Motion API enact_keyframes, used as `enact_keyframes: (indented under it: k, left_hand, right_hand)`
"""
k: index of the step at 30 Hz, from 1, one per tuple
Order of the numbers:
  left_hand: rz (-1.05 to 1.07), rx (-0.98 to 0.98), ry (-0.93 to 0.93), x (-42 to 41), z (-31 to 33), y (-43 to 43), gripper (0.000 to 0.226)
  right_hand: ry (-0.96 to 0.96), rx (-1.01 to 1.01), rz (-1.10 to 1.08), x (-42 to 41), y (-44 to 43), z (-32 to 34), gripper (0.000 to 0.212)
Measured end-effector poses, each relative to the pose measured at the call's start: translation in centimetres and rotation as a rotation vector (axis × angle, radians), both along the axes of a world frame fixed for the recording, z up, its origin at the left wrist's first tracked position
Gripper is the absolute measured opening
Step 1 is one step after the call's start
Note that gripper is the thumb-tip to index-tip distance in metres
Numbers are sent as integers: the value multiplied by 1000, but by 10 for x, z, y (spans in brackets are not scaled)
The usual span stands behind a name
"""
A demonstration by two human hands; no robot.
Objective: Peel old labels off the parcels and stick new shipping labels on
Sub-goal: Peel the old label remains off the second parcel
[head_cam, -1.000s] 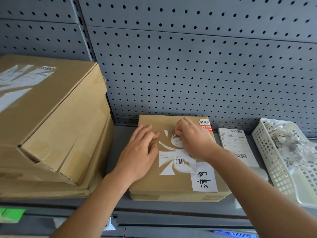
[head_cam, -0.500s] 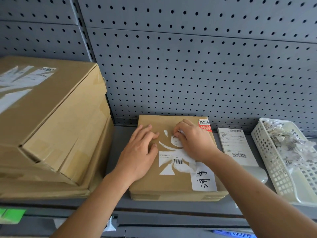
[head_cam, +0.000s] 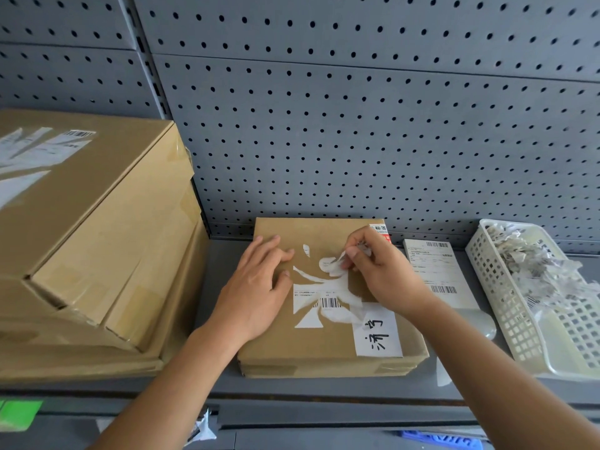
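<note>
1. The large parcels, at the left of the frame, show torn label remains; no new label is visible there.
2. The small parcel, lower centre on the shelf, has its old label about half removed.
3. The basket, at the right, holds peeled scraps.
4. The left hand presses the parcel, grip open; the right hand pinches a loose strip.
5. The new label lies unstuck beside the parcel.

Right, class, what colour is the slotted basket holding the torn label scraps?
White, slightly creamy. The basket shows best in the head view, at the right edge of the shelf.
</note>
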State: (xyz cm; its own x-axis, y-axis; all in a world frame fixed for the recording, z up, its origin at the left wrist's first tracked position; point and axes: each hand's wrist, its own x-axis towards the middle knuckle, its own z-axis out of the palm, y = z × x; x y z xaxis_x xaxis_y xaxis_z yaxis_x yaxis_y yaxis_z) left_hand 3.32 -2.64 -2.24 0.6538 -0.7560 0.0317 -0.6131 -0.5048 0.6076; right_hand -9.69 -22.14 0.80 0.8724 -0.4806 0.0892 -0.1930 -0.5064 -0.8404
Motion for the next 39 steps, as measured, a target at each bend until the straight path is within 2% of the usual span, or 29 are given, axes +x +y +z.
enact_keyframes:
  k: [6,11,14,16,19,24,28,31,34,37,39]
  left_hand:
    - [5,1,4,0,1,0,37]
    - [11,0,1,-1,1,-1,37]
    - [12,1,0,-1,1,-1,37]
    - [12,-3,1,-1,1,-1,37]
    - [6,0,1,-1,1,-1,37]
    - [9,7,-1,-1,2,0,37]
    - [8,10,3,-2,3,-1,37]
    - [9,13,5,-1,3,0,38]
    - [8,9,7,-1,2,0,37]
    - [8,10,0,-1,1,0,37]
    - [8,7,-7,-1,1,0,37]
  right_hand:
    - [-42,161,-100,0,3,3,9]
    - [-4,73,-69,2,6,2,36]
    - [17,-182,-9,6,8,-6,44]
    - [24,-328,41,7,9,-12,40]
    - [33,-439,99,9,7,-20,24]
    - [4,-487,84,10,5,-20,4]
    - [-48,-352,21,5,4,-14,12]
    - [-21,-217,-40,3,1,-6,6]
    - [-24,-242,-24,0,-1,-3,1]
    - [-9,-326,37,1,3,-8,9]
    - [42,-443,48,5,7,-14,21]
